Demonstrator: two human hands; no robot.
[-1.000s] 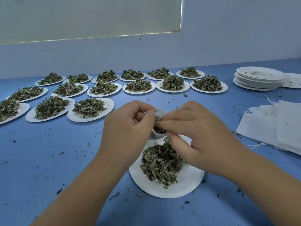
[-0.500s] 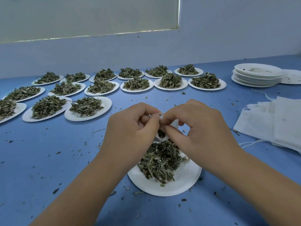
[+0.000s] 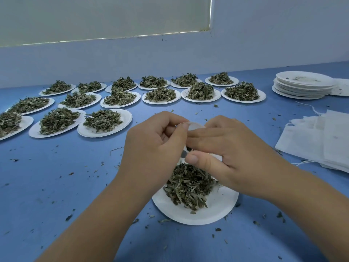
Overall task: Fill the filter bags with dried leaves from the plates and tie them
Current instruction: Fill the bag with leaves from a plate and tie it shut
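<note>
Two hands hovered over the plate's (image 3: 217, 208) twelve o'clock edge: the left hand (image 3: 154, 146) curled at nine o'clock, the right hand (image 3: 232, 154) at three, both pinching the filter bag (image 3: 196, 127) above the dried leaves (image 3: 188, 184).

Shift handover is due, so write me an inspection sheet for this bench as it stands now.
Surface: blue table, dusted with leaf crumbs.
Job's things: near plate with dried leaves; filter bag held over it; rows of full plates behind; spare bags at right.
Clutter: stack of empty plates at far right.
Grips: left hand and right hand both pinch the filter bag.
Cables: nothing seen; only loose strings on the spare bags.
Surroundings: pale wall, window blind.
</note>
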